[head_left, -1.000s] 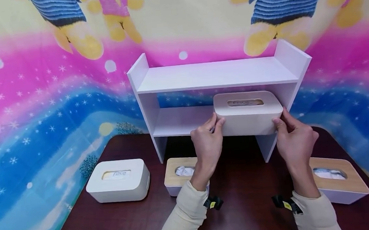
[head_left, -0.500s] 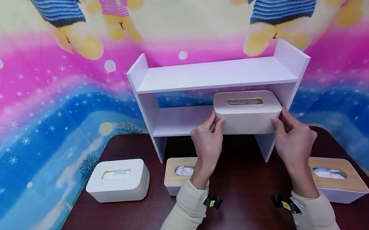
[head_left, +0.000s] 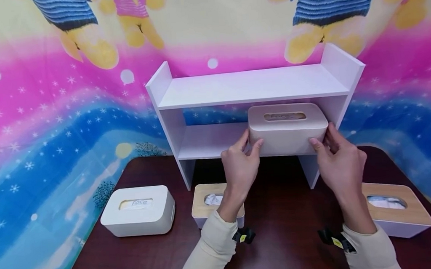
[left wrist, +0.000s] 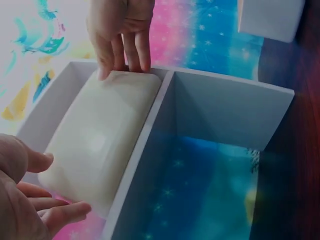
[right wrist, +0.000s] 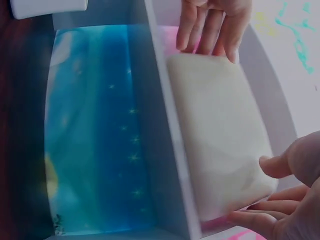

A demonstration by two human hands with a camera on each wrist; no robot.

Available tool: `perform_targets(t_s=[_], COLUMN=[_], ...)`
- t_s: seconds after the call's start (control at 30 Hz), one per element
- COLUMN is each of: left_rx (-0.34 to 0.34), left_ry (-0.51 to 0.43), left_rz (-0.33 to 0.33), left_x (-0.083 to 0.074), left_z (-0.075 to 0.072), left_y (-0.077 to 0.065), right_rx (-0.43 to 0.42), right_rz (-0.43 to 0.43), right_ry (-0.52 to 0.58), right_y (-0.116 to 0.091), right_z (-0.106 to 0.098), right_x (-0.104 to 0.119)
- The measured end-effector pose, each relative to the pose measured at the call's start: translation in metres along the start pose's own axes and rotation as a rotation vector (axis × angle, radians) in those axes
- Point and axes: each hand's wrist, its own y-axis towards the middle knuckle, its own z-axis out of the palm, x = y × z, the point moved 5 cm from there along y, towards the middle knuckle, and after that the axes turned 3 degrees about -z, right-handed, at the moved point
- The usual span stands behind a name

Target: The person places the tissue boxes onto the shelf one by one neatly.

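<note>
A white tissue box with an oval slot and a paper marked "Face" sits at the right part of the middle level of the white shelf. My left hand holds its left end, thumb on the front face and fingers round the side. On the opposite end my right hand has its thumb at the front corner and its fingers along the side. Both wrist views show the smooth box between the two hands, lying along the shelf board.
Another white tissue box stands on the dark table at left. A wood-topped tissue box is partly behind my left forearm, and a second wood-topped box stands at right. A printed cloth hangs behind.
The tissue box has moved slightly back and up in the head view, deeper onto the shelf. Both hands move with it, and the right thumb has shifted left along the front face.
</note>
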Motion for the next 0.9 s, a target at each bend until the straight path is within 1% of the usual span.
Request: perform_targets(t_s=[0.13,0.27,0.37,0.47,0.57,0.7,0.8,0.9], left_rx=[0.035,0.053,0.068,0.091,0.108,0.127,0.148,0.160], left_ry=[-0.002,0.017,0.024,0.041,0.074,0.120,0.142,0.164], left_rz=[0.005,-0.029,-0.052,-0.044,-0.020,-0.015,-0.036,-0.068], left_x=[0.000,0.006,0.011,0.015,0.017,0.021,0.026,0.032], left_z=[-0.016,-0.036,-0.052,-0.066,-0.079,-0.094,-0.105,-0.115], left_y=[-0.004,-0.011,-0.017,-0.022,-0.026,-0.030,-0.032,-0.034], right_rx=[0.002,0.001,0.013,0.034,0.084,0.168,0.222,0.273], right_rz=[-0.037,-0.081,-0.084,-0.077,-0.080,-0.134,-0.171,-0.178], right_ry=[0.009,0.003,-0.003,-0.023,-0.045,-0.068,-0.096,-0.129], right_y=[-0.008,-0.017,-0.023,-0.029,-0.036,-0.046,-0.054,-0.060], right_z=[-0.009,-0.015,-0.019,-0.021,-0.021,-0.015,-0.009,-0.003], right_x=[0.011,0.017,0.019,0.020,0.023,0.028,0.030,0.029])
